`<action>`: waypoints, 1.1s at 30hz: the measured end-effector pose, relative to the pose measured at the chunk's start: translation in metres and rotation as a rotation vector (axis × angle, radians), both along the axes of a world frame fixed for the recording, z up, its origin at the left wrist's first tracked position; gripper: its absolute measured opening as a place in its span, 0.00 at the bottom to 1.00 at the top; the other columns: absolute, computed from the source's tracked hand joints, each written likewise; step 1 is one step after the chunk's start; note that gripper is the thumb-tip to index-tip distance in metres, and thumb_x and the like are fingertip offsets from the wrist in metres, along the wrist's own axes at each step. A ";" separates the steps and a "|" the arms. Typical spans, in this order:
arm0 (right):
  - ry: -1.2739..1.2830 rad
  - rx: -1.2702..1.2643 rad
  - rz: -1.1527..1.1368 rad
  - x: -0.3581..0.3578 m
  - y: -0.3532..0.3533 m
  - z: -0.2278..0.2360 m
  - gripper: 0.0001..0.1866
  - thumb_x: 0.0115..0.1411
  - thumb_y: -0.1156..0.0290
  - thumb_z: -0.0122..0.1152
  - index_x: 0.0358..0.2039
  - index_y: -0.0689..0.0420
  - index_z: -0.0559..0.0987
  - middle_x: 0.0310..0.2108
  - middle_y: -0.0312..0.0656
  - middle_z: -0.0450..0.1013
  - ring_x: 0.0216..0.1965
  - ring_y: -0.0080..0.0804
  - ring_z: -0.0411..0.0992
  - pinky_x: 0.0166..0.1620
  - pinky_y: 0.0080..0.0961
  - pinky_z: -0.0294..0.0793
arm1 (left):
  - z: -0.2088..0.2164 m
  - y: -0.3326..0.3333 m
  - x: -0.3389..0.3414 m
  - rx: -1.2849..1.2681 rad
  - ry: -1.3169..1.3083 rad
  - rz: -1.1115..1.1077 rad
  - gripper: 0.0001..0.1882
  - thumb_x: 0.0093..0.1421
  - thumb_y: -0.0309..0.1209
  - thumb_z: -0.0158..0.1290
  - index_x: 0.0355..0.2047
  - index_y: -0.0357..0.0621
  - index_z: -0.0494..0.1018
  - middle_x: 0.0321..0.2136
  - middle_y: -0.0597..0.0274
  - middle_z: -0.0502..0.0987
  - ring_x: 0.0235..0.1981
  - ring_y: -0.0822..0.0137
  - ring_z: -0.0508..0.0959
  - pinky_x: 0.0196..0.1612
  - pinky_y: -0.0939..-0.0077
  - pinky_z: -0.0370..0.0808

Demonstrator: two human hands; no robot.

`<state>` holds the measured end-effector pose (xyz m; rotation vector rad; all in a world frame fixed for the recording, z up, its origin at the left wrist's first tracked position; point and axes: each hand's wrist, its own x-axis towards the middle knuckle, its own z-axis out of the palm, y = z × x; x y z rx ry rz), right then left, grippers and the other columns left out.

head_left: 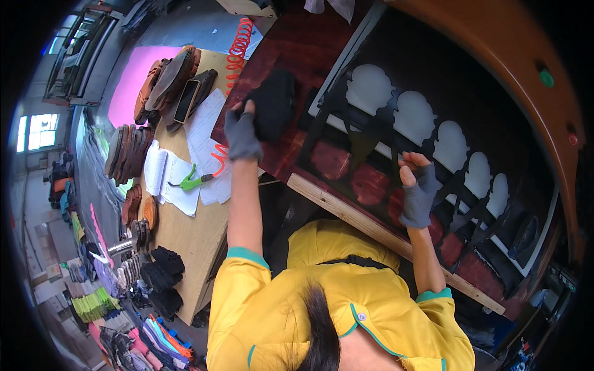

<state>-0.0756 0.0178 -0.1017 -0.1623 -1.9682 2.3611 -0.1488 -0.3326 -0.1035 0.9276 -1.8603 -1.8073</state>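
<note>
My left hand (pixel 243 133), in a grey fingerless glove, is at the left edge of a stack of black cut pieces (pixel 275 105) on a dark red board (pixel 281 154). Its visible fingers are apart, and it does not wrap round the stack. My right hand (pixel 418 191), gloved the same way, is over a black sheet with cut-outs (pixel 359 145). Its fingers are loosely bent, thumb apart, close to a narrow black strip of the sheet. Several white rounded shapes (pixel 450 146) show in a row beyond it; red board shows through nearer holes.
An orange machine frame (pixel 489 40) with a green button (pixel 546 77) arches over the right side. On the wooden table (pixel 204 247) at left are stacked brown sole-shaped pieces (pixel 170 80), a phone (pixel 185 102), papers (pixel 176 182) and a green air gun (pixel 189 181) on a red coiled hose (pixel 240 46).
</note>
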 end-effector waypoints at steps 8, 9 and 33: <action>0.180 0.340 -0.378 0.025 0.055 -0.007 0.18 0.58 0.75 0.65 0.49 0.59 0.73 0.45 0.40 0.71 0.46 0.27 0.70 0.52 0.25 0.68 | -0.038 0.008 0.003 -0.571 0.056 0.332 0.28 0.52 0.36 0.66 0.47 0.35 0.68 0.45 0.48 0.69 0.47 0.54 0.69 0.53 0.63 0.66; 0.215 0.518 -0.480 0.032 0.078 -0.008 0.18 0.58 0.74 0.65 0.48 0.59 0.74 0.45 0.40 0.70 0.46 0.29 0.69 0.53 0.27 0.68 | -0.036 0.020 0.023 -0.655 0.126 0.280 0.25 0.55 0.34 0.64 0.47 0.34 0.68 0.45 0.51 0.69 0.47 0.55 0.70 0.54 0.65 0.66; -0.573 0.316 -0.491 0.156 0.248 0.063 0.15 0.64 0.55 0.59 0.30 0.54 0.77 0.20 0.29 0.68 0.20 0.17 0.63 0.24 0.17 0.61 | 0.095 0.020 0.089 -0.039 -0.461 -0.954 0.15 0.63 0.42 0.55 0.25 0.46 0.73 0.15 0.72 0.68 0.15 0.79 0.67 0.21 0.83 0.62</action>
